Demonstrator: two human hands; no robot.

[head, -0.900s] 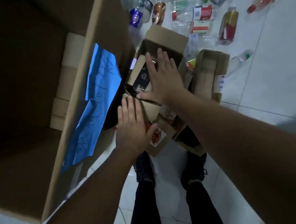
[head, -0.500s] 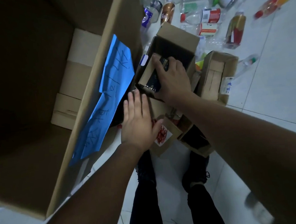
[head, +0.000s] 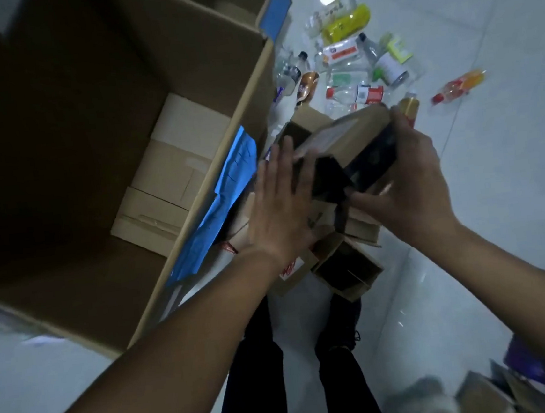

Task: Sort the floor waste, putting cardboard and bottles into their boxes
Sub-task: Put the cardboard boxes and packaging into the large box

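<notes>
Two bare hands work over a heap of cardboard on the white tiled floor [head: 507,137]. The right hand [head: 417,172] is clamped on a small cardboard box [head: 354,141], fingers curled over its far end and thumb beneath, holding it tilted and clear of the pieces below. The left hand [head: 278,212] is spread flat with its fingers apart, fingertips touching the near-left side of the same box; it grips nothing. Under both hands lie more opened cardboard pieces [head: 346,265], one showing a red-printed label, just in front of the person's dark shoes. To the left stands a large open cardboard box [head: 184,65], with flattened cardboard lying on its bottom and a blue sheet of paper [head: 220,201] with handwriting hanging on its outer wall. Beyond the held box, a cluster of plastic bottles [head: 350,65] lies scattered on the floor, with one orange-and-red bottle [head: 459,85] apart to the right.
</notes>
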